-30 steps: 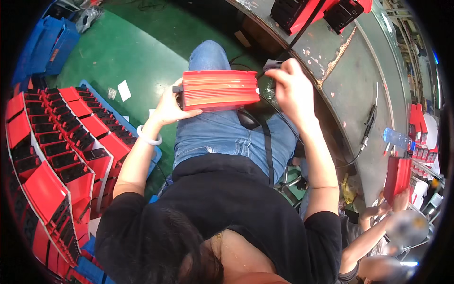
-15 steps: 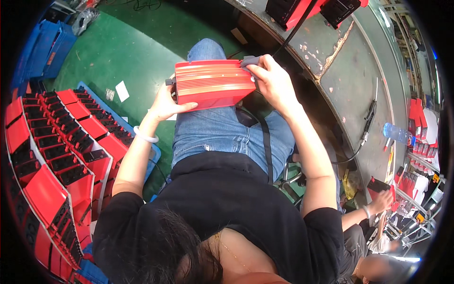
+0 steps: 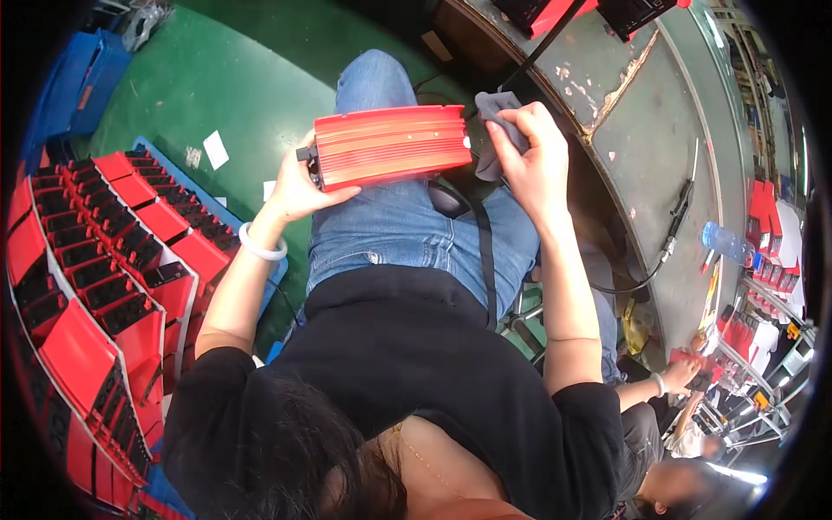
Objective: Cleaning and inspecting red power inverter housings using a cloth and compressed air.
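My left hand (image 3: 305, 186) grips the left end of a red ribbed metal box (image 3: 394, 147), thumb along its near side. The box lies crosswise above my thighs, and a black knob-like part sticks out at its left end. Just off the box's right end, my right hand (image 3: 536, 156) pinches a crumpled grey cloth (image 3: 494, 108) between thumb and fingers. The cloth hangs down beside the box, apart from it.
Stacked rows of red and black units (image 3: 104, 269) fill the left side. Blue crates (image 3: 74, 87) stand far left. On the right, a worn workbench (image 3: 641, 156) holds a screwdriver-like tool (image 3: 680, 212) and a water bottle (image 3: 726, 243). A co-worker's hand (image 3: 680, 373) holds a red part.
My right hand has drawn the grey cloth off the box's right end, to the right. The box has tilted slightly in my left hand. The co-worker's hand has moved down.
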Demonstrator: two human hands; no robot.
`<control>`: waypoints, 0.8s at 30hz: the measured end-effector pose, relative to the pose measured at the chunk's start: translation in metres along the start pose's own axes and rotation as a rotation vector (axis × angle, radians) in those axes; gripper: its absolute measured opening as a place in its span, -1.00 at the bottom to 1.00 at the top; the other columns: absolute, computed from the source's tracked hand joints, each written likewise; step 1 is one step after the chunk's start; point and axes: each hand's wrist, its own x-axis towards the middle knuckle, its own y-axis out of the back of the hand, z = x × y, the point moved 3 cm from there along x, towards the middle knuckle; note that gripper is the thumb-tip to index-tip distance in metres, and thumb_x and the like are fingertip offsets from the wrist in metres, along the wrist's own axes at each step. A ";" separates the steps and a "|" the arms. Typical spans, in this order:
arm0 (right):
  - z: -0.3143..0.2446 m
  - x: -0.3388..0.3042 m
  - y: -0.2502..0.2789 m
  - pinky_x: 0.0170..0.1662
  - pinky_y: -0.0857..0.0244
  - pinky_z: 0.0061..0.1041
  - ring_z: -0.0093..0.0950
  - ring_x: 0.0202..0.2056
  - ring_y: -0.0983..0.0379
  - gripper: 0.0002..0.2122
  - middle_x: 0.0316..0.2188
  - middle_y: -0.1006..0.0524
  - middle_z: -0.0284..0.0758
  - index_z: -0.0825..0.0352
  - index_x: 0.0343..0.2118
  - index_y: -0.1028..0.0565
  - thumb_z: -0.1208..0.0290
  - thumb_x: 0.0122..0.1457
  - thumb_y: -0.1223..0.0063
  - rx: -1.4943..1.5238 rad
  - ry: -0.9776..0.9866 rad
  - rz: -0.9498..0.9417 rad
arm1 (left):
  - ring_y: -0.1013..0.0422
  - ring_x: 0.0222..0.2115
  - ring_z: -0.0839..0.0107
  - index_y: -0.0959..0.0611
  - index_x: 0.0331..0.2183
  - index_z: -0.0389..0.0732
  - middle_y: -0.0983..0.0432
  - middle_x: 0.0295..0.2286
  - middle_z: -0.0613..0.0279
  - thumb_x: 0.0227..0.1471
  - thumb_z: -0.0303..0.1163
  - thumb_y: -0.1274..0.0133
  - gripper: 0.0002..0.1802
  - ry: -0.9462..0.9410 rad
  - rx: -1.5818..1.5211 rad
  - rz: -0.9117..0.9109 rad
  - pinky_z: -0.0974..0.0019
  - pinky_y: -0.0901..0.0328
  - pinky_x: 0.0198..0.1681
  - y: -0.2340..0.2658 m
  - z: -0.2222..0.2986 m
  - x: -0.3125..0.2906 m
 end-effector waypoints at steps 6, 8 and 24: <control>-0.010 -0.006 -0.017 -0.43 -0.25 -0.50 -0.41 -0.49 -0.37 -0.87 -0.54 -0.35 -0.29 0.38 -0.39 -0.56 0.49 -0.02 -0.21 -0.037 0.095 -0.123 | -0.40 -0.10 0.37 -0.38 0.04 -0.28 -0.48 -0.14 0.14 -0.44 -0.37 -0.41 -0.08 -0.006 0.007 0.006 0.27 -0.26 0.05 -0.001 0.002 -0.002; -0.009 -0.008 -0.021 -0.42 -0.27 -0.47 -0.37 -0.48 -0.38 -0.87 -0.53 -0.36 -0.29 0.37 -0.39 -0.56 0.47 -0.02 -0.19 -0.053 0.109 -0.135 | -0.41 -0.11 0.40 -0.43 -0.02 -0.27 -0.49 -0.16 0.16 -0.44 -0.40 -0.41 -0.16 0.013 -0.018 -0.012 0.30 -0.28 0.02 -0.003 0.007 -0.001; -0.101 -0.025 -0.061 -0.38 -0.22 -0.34 -0.31 -0.45 -0.38 -0.85 -0.46 -0.40 -0.31 0.34 -0.41 -0.50 0.45 -0.07 -0.17 -0.035 0.296 -0.213 | -0.52 -0.36 0.30 -0.54 -0.21 -0.17 -0.55 -0.38 0.13 -0.43 -0.27 -0.38 -0.38 -0.069 0.157 0.120 0.31 -0.38 -0.21 -0.028 0.015 -0.004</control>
